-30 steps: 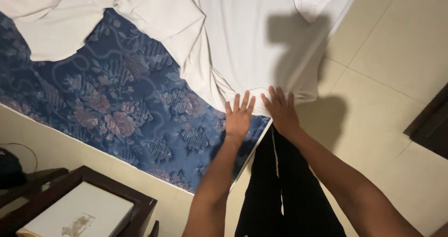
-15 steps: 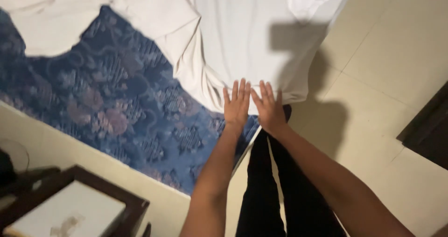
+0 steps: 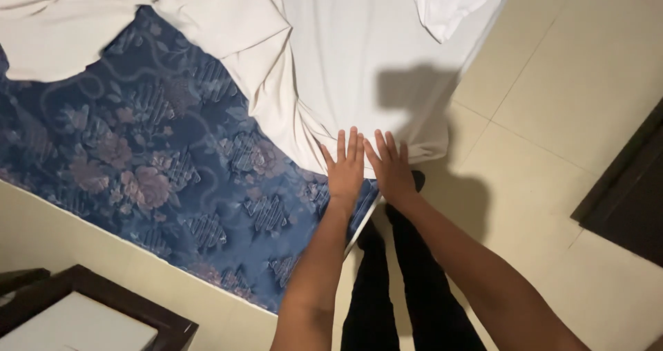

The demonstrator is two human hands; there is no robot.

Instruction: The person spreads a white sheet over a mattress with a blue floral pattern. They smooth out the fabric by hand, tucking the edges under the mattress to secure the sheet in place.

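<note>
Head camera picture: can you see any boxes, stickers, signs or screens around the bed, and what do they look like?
None in view: no package, label, sign or screen.
Mattress: blue, with a flower pattern, partly bare.
Sheet: white, rumpled, over the mattress corner.
Left hand and right hand: flat on the sheet's edge, side by side.
Dark wooden frame: bottom left, around a plain white panel.

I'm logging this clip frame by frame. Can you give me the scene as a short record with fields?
left hand: flat, fingers spread, on the white sheet edge
right hand: flat beside it, on the same edge
mattress: blue floral, partly uncovered
floor: pale tiles
dark wooden furniture: lower left
</note>
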